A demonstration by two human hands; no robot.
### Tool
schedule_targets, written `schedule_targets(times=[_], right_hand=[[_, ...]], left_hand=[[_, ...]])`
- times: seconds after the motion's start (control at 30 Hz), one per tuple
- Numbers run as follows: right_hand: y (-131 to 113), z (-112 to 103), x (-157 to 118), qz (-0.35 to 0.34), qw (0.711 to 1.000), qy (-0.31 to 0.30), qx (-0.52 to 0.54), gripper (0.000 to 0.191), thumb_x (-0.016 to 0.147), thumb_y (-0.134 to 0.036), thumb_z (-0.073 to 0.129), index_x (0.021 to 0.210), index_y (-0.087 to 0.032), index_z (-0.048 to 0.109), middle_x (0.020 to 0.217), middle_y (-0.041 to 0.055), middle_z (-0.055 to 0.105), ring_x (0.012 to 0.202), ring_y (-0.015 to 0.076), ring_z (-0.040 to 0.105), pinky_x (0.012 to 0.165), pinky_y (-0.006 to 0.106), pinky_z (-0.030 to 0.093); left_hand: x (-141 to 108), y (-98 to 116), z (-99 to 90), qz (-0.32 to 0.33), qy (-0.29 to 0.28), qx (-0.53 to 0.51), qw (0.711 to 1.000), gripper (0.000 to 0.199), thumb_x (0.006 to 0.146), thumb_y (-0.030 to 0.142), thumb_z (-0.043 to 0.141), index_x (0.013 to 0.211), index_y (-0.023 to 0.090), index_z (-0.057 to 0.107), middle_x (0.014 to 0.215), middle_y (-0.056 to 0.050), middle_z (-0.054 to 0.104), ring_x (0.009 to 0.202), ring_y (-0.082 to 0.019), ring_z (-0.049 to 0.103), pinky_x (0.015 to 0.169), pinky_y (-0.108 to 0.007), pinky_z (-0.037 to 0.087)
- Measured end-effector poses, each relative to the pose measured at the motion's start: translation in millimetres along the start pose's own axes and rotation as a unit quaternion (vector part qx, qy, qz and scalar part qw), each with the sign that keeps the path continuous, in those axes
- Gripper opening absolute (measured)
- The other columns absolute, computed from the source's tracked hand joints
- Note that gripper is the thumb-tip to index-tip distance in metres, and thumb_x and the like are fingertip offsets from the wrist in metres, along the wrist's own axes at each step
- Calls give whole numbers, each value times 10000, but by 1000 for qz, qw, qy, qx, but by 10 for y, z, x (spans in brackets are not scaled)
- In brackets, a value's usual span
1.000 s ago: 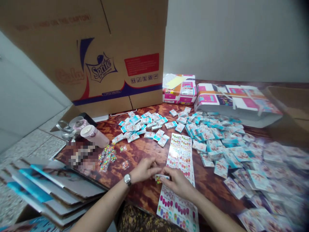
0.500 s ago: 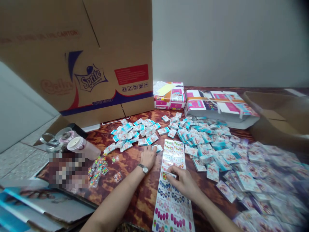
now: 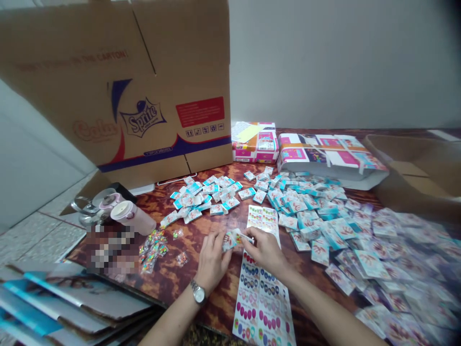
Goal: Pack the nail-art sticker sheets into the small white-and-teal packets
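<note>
Big brown cardboard carton (image 3: 201, 158) w/ blue "Sprite" logo, red text panel & handling icons stands at back L of dark red-brown counter (image 3: 173, 283). Just R of it: pink/white wrapped box (image 3: 266, 154), yellow paper (image 3: 248, 133) on top. Next, longer wrapped pkg (image 3: 334, 161) w/ orange tape strip. Far R, open cardboard box (image 3: 414, 173), partly cut off. L side: pale pink tumbler (image 3: 139, 222), tilted in view, beside clear pitcher (image 3: 83, 206); pixelated patch nearby, can't ID. Lower L, stacked cardboard sheets (image 3: 97, 295), blue edges. Bkgd: plain grey wall (image 3: 334, 62), speckled floor tiles (image 3: 32, 235).
</note>
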State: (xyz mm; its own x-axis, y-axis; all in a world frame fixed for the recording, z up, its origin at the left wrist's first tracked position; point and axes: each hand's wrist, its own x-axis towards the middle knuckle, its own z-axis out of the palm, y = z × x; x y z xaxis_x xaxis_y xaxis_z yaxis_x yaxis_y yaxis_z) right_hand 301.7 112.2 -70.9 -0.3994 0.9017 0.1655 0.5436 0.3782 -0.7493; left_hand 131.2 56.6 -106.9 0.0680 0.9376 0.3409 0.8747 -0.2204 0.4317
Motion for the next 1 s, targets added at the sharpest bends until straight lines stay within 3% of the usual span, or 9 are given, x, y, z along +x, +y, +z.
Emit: schedule_targets(times=[0.13,0.3,0.43,0.63,0.7,0.87,1.0], right_hand=[[2,-49,40,6,998,-62,19,144,769,-239,506,695,-185,617,615,-10,593,557,124,501,499,214,317],[106,-141,94,52,960,-198,192,128,733,-249,548,716,-149,626,596,-31,556,528,98,467,481,185,335],[107,-70,25,55,978,-135,147,94,708,-225,572,650,-152,585,559,-46,504,513,87,434,457,176,296],[106,121,-109,93,983,-69,145,101,680,-193,592,753,-184,523,566,-66,493,518,93,453,457,175,314],[110,128,-133,97,979,-75,163,90,698,-212,591,749,-181,524,577,-59,500,522,94,456,465,180,324],[118,53,-190,82,952,-163,245,160,796,-291,523,896,-174,569,665,-25,563,546,101,494,492,194,360],[80,13,-218,45,970,-134,197,128,810,-258,509,886,-177,573,737,7,619,647,136,567,558,214,403]], left_hand=[[-19,34,-103,58,-10,24,998,430,838,190,426,1267,185,390,1150,-140,510,1019,-269,484,871,-429,413],[-27,84,-212,87,-48,-32,995,463,828,215,470,1279,186,369,1144,-128,516,1043,-259,471,907,-433,390],[-48,104,-228,76,-62,-42,994,445,820,190,490,1253,188,386,1139,-118,513,1038,-254,458,918,-450,372],[-35,96,-195,73,-74,-40,994,475,759,95,499,1215,205,428,1127,-103,503,1060,-254,425,914,-429,377],[-27,89,-194,72,-84,-50,993,462,752,90,493,1196,208,437,1110,-92,516,1054,-246,431,911,-418,382],[-47,89,-200,38,-90,-65,993,436,730,71,486,1143,207,452,1053,-69,540,977,-224,470,860,-377,411],[-77,153,-183,31,-103,-45,993,406,722,35,453,1095,193,460,1006,-61,536,947,-218,475,819,-362,429]])
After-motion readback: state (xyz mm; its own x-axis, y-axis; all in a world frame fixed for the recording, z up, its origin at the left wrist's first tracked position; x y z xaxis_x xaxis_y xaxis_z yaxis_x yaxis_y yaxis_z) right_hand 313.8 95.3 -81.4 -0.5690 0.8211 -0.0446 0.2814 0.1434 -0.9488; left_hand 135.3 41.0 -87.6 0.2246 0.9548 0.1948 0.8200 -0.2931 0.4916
